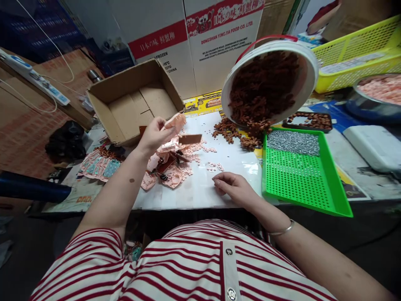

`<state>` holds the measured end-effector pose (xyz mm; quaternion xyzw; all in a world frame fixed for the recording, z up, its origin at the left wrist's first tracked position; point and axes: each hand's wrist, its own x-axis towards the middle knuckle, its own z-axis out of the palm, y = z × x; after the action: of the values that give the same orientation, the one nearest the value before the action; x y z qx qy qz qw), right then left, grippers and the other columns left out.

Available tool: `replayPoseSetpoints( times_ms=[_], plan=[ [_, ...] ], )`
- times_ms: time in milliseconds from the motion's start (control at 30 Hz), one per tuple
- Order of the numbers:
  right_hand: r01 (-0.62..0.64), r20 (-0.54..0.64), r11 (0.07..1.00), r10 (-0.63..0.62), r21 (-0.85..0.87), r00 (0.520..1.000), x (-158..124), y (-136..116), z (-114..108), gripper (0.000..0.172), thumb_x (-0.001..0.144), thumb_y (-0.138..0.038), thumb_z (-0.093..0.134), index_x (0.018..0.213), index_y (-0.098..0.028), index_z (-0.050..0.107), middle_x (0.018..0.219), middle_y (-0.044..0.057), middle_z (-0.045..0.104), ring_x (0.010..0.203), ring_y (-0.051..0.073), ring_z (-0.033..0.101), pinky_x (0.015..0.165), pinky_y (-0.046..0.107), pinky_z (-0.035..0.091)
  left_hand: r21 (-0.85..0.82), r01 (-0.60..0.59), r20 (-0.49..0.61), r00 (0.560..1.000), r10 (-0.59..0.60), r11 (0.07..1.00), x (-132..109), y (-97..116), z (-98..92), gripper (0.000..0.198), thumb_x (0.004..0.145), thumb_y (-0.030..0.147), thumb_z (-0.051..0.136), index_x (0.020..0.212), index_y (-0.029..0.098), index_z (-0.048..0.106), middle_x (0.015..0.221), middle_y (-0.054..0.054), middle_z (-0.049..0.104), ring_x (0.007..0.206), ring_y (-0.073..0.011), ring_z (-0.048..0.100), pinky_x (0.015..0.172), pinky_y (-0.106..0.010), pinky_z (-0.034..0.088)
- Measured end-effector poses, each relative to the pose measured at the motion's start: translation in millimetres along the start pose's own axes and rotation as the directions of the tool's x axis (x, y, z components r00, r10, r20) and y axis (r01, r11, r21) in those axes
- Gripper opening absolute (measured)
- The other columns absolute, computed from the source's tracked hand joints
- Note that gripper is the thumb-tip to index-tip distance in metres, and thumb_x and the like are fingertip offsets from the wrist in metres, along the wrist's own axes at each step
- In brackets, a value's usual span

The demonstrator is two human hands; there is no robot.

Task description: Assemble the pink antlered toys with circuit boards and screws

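Note:
My left hand (152, 136) pinches a thin pink plastic piece (175, 122) between thumb and fingers, just above a heap of similar pink plastic parts (172, 177) mixed with brown pieces. Small pink ring-like bits (188, 170) lie beside this heap on the white work surface (200, 190). Low over the front of that surface is my right hand (233, 188), its fingers curled in and the thumb close to the index finger. Whatever may be inside the curl is hidden. A few loose pink bits (216, 167) lie just beyond its fingertips.
An open cardboard box (134, 110) stands behind my left hand. A tipped white bucket (308, 67) spills brown pieces (227, 128). To the right are a green perforated tray (300, 184) with silvery screws, a metal bowl (360, 104) and a yellow basket (347, 46).

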<state>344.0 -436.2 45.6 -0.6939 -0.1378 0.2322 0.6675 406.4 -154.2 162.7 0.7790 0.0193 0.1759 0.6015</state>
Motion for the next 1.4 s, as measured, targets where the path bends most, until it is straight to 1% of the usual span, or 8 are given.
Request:
replayPoseSetpoints(
  times_ms=[167, 300, 467, 667, 900, 1200, 1300, 1400],
  plan=[
    [0.052, 0.048, 0.998, -0.050, -0.034, 0.998, 19.8, -14.3, 15.6, 0.024, 0.073, -0.043, 0.069, 0.082, -0.020, 0.070, 0.073, 0.002, 0.066, 0.065, 0.015, 0.057, 0.062, 0.030, 0.047, -0.127, -0.155, -0.112, 0.984, 0.141, 0.980, -6.0, 19.3, -7.4, 0.037, 0.072, 0.031, 0.087, 0.081, 0.021, 0.052, 0.077, 0.002, 0.059, 0.068, -0.0104, 0.059, 0.062, -0.022, 0.049],
    [0.115, 0.056, 0.993, -0.112, -0.041, 0.992, 51.0, -33.8, 28.3, 0.017, 0.072, -0.030, 0.073, 0.086, -0.021, 0.072, 0.076, 0.000, 0.068, 0.072, 0.015, 0.057, 0.070, 0.030, 0.047, -0.328, -0.224, -0.099, 0.974, 0.202, 0.918, -16.8, 45.2, -10.6, 0.016, 0.082, 0.023, 0.075, 0.094, 0.022, 0.063, 0.097, -0.002, 0.073, 0.092, -0.0153, 0.068, 0.087, -0.029, 0.058],
    [0.107, 0.128, 0.992, -0.116, 0.074, 0.985, 73.9, -46.3, 50.3, 0.037, 0.074, -0.026, 0.076, 0.109, -0.019, 0.067, 0.084, 0.001, 0.069, 0.076, 0.015, 0.062, 0.074, 0.032, 0.052, -0.453, -0.102, -0.118, 0.992, 0.053, 0.886, -36.2, 60.0, -0.5, 0.030, 0.089, 0.020, 0.058, 0.117, 0.022, 0.069, 0.113, -0.004, 0.077, 0.116, -0.0220, 0.069, 0.102, -0.038, 0.058],
    [-0.018, 0.186, 0.916, -0.062, 0.401, 0.981, 59.1, -33.9, 66.5, 0.067, 0.063, -0.022, 0.089, 0.123, -0.023, 0.058, 0.098, 0.002, 0.071, 0.091, 0.015, 0.069, 0.087, 0.034, 0.059, -0.551, 0.072, -0.083, 0.987, -0.140, 0.831, -58.1, 47.9, 19.8, 0.034, 0.095, 0.028, 0.049, 0.120, 0.017, 0.068, 0.110, -0.009, 0.077, 0.118, -0.0258, 0.070, 0.103, -0.043, 0.057],
    [-0.154, 0.276, 0.782, -0.025, 0.604, 0.961, 36.6, -35.6, 70.6, 0.060, 0.056, -0.032, 0.097, 0.106, -0.020, 0.066, 0.088, 0.001, 0.076, 0.078, 0.015, 0.073, 0.075, 0.030, 0.061, -0.487, 0.161, 0.006, 0.983, -0.182, 0.858, -78.5, 38.6, 35.3, 0.037, 0.090, 0.049, 0.056, 0.109, 0.020, 0.070, 0.110, -0.011, 0.076, 0.113, -0.0284, 0.072, 0.092, -0.042, 0.061],
    [-0.091, 0.168, 0.675, -0.050, 0.732, 0.984, 21.5, -41.6, 61.1, 0.053, 0.054, -0.039, 0.098, 0.096, -0.021, 0.071, 0.089, 0.000, 0.078, 0.077, 0.012, 0.073, 0.077, 0.027, 0.059, -0.479, 0.107, -0.019, 0.991, -0.132, 0.872, -99.4, 46.0, 45.6, 0.042, 0.088, 0.055, 0.058, 0.108, 0.020, 0.070, 0.116, -0.011, 0.074, 0.116, -0.0280, 0.070, 0.097, -0.042, 0.059],
    [0.058, 0.039, 0.708, -0.120, 0.704, 0.992, 16.4, -43.5, 54.6, 0.051, 0.055, -0.042, 0.097, 0.093, -0.023, 0.069, 0.089, -0.001, 0.076, 0.079, 0.014, 0.071, 0.078, 0.030, 0.059, -0.502, 0.043, -0.039, 0.997, -0.072, 0.864, -112.5, 52.4, 46.8, 0.040, 0.088, 0.055, 0.059, 0.110, 0.024, 0.071, 0.117, -0.009, 0.074, 0.114, -0.0264, 0.071, 0.096, -0.040, 0.059],
    [0.304, -0.106, 0.785, -0.294, 0.540, 0.950, 2.5, -48.8, 41.8, 0.046, 0.063, -0.043, 0.093, 0.097, -0.024, 0.070, 0.093, 0.001, 0.075, 0.085, 0.015, 0.070, 0.083, 0.033, 0.059, -0.523, 0.029, -0.057, 0.996, -0.068, 0.852, -125.0, 57.8, 45.8, 0.039, 0.089, 0.052, 0.057, 0.115, 0.026, 0.071, 0.117, -0.008, 0.075, 0.103, -0.0251, 0.073, 0.086, -0.039, 0.061]
  ],
)
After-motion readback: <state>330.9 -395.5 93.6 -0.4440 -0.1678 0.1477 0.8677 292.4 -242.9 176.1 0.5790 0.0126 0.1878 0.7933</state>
